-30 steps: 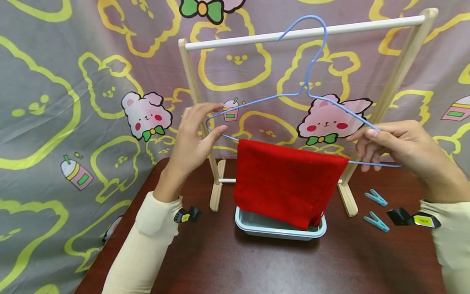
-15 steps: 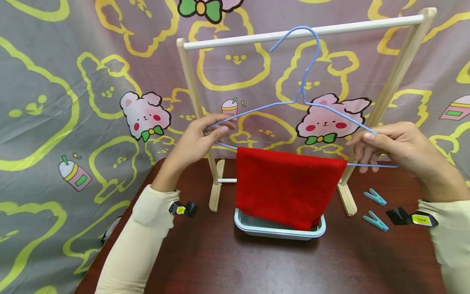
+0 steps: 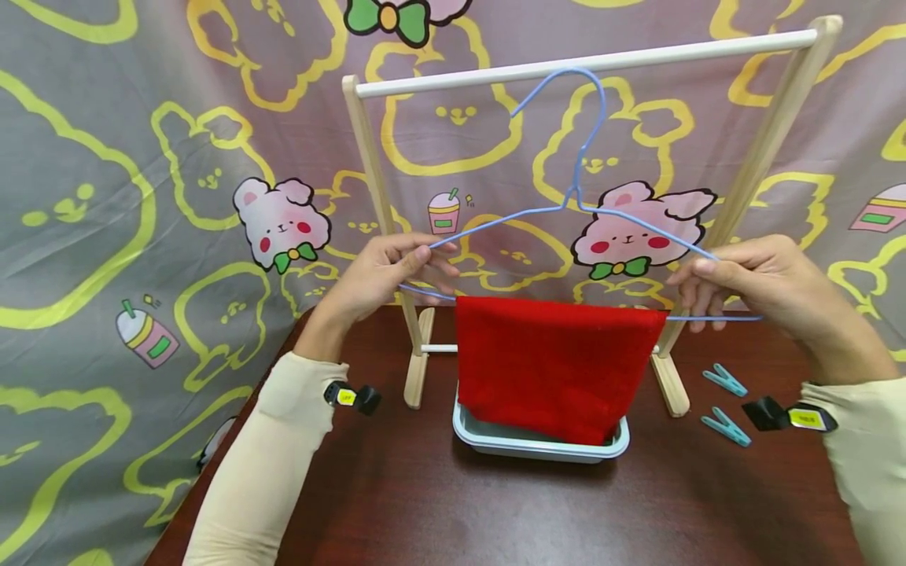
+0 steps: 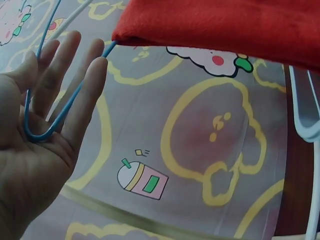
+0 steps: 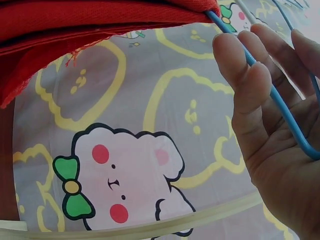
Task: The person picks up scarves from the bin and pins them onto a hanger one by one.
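A blue wire hanger (image 3: 517,214) is held up between both hands, its hook just below the rack's white top rail. Over its lower bar hangs a folded red cloth (image 3: 552,365). My left hand (image 3: 396,271) pinches the hanger's left shoulder between thumb and forefinger; in the left wrist view the bent end of the blue wire (image 4: 40,135) lies against the palm. At the other end my right hand (image 3: 757,275) pinches the sloping wire, and the lower wire (image 5: 290,122) crosses its fingers in the right wrist view.
Behind the hanger stands a wooden rack with a white top rail (image 3: 439,81). A pale blue basin (image 3: 538,448) sits on the dark table (image 3: 481,519) under the cloth. Two teal clothespins (image 3: 725,426) lie at the right. A patterned curtain (image 3: 71,259) forms the backdrop.
My left hand has come down and closed its thumb and finger on the hanger's left shoulder. The hook has dropped and shifted left, and the cloth's top edge is more level.
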Demonstrator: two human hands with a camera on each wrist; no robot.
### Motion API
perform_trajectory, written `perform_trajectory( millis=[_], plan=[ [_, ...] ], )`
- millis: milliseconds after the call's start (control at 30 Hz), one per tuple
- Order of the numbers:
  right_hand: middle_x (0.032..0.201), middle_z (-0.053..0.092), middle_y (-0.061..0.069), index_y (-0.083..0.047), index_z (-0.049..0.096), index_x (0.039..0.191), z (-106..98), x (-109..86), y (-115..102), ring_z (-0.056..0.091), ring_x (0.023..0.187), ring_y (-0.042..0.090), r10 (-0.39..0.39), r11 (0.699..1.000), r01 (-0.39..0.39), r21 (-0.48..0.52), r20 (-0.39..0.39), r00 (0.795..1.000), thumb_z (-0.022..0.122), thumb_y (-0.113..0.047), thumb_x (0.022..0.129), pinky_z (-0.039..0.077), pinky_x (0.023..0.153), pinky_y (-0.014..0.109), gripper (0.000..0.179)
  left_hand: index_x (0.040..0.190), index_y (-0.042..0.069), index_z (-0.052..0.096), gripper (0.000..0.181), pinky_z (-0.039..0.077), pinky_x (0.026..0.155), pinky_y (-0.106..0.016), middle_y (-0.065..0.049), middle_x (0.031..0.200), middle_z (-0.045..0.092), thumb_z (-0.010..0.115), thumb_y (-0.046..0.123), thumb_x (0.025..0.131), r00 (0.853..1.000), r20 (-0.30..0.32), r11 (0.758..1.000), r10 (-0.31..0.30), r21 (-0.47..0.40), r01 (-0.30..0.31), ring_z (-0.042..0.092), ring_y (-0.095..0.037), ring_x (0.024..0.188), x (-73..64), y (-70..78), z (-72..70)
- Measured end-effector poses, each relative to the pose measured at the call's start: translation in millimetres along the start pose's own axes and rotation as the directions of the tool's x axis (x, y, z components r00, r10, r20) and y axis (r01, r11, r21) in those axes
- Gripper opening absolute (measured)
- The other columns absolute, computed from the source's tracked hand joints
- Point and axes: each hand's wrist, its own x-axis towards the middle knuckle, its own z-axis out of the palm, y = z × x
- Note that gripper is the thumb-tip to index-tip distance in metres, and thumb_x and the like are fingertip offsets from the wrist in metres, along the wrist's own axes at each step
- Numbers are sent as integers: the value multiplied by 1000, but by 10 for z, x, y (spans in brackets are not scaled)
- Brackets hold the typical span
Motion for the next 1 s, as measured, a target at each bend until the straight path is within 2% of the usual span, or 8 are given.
perform_trajectory(
  millis=[200, 300, 433, 467, 700, 833, 900, 1000],
  plan=[
    [80, 74, 15, 13, 73, 100, 5, -10, 32, 67, 54, 24, 30, 999, -32, -32, -52, 998, 47, 14, 102, 54, 49, 34, 26, 134, -8, 62, 61, 65, 80, -52, 1, 106, 81, 63, 42, 100, 998, -9, 996, 56, -64, -57, 81, -30, 91, 3, -57, 46],
    [79, 74, 14, 12, 74, 99, 13, -7, 31, 68, 57, 24, 55, 995, -62, -74, -90, 994, 50, 11, 102, 54, 49, 34, 24, 128, -5, 66, 54, 66, 78, -49, 1, 103, 81, 63, 42, 100, 996, -41, 991, 83, -98, -87, 81, -27, 89, -3, -78, 73],
    [77, 73, 15, 12, 73, 99, 16, -16, 34, 69, 59, 25, 63, 996, -70, -52, -124, 990, 52, 11, 102, 55, 50, 33, 21, 122, 1, 70, 40, 66, 76, -46, 1, 97, 81, 61, 35, 104, 990, -90, 985, 107, -123, -117, 81, -24, 85, -21, -107, 100],
    [77, 73, 16, 12, 73, 99, 13, -21, 34, 70, 59, 25, 66, 996, -73, -43, -134, 989, 52, 11, 102, 55, 51, 32, 20, 123, -1, 69, 39, 66, 76, -46, 0, 96, 80, 60, 33, 105, 989, -100, 984, 112, -128, -125, 81, -23, 84, -23, -118, 102],
    [77, 77, 8, 4, 74, 106, -56, -160, 90, 73, 61, 17, 115, 991, -128, -49, -219, 969, 57, 15, 98, 59, 56, 25, 22, 118, 4, 72, 29, 66, 77, -43, -3, 93, 80, 59, 27, 106, 977, -154, 981, 145, -105, -162, 81, -22, 78, -55, -146, 107],
    [75, 77, 8, 0, 74, 112, -122, -348, 202, 73, 59, 17, 123, 991, -133, -23, -254, 959, 56, 19, 96, 57, 55, 25, 30, 123, -13, 65, 46, 66, 77, -41, -3, 94, 80, 61, 29, 105, 974, -161, 982, 157, -83, -172, 80, -21, 75, -66, -121, 116],
    [73, 77, 9, -1, 74, 114, -148, -444, 269, 71, 59, 17, 129, 988, -146, -45, -266, 955, 57, 19, 96, 55, 54, 25, 31, 126, -18, 59, 53, 66, 78, -39, 0, 94, 80, 62, 30, 104, 973, -165, 982, 163, -71, -177, 80, -20, 74, -66, -111, 119],
    [74, 77, 7, -1, 73, 115, -180, -570, 382, 71, 60, 17, 147, 981, -176, -81, -275, 950, 57, 18, 96, 55, 55, 25, 31, 125, -15, 62, 46, 66, 76, -35, 3, 93, 80, 61, 26, 105, 970, -176, 981, 169, -65, -182, 78, -17, 69, -67, -106, 115]
  ],
)
